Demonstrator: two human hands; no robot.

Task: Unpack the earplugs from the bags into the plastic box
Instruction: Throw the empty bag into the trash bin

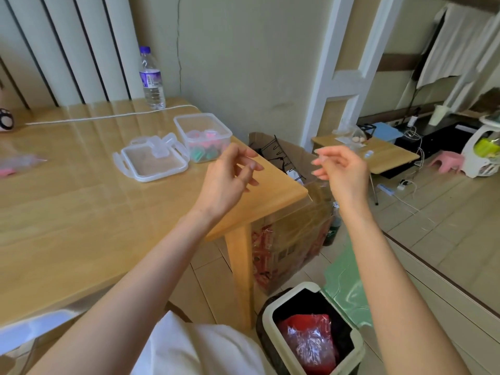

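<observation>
Your left hand (230,180) is raised over the right corner of the wooden table (81,212), fingers loosely curled and apart, with nothing visible between them. Your right hand (343,171) is up beyond the table edge, above the floor; thumb and forefinger are drawn close together, and a faint clear film seems to hang from them, but it is too blurred to say for sure what you hold. The plastic box (203,136) stands open on the table, just behind your left hand; pink and green earplugs (205,151) lie in its lower part, filling less than half. Its clear lid (151,163) lies flat just to the left of it, with a small clear piece on top. A bag (19,163) with pink contents lies at the far left edge of the table, well apart from the box. A water bottle (152,77) stands upright at the back near the wall. On the floor below your right arm, a bin (313,331) is open, holding red and crumpled clear wrapping. A cardboard carton (292,234) stands beside the table leg.
</observation>
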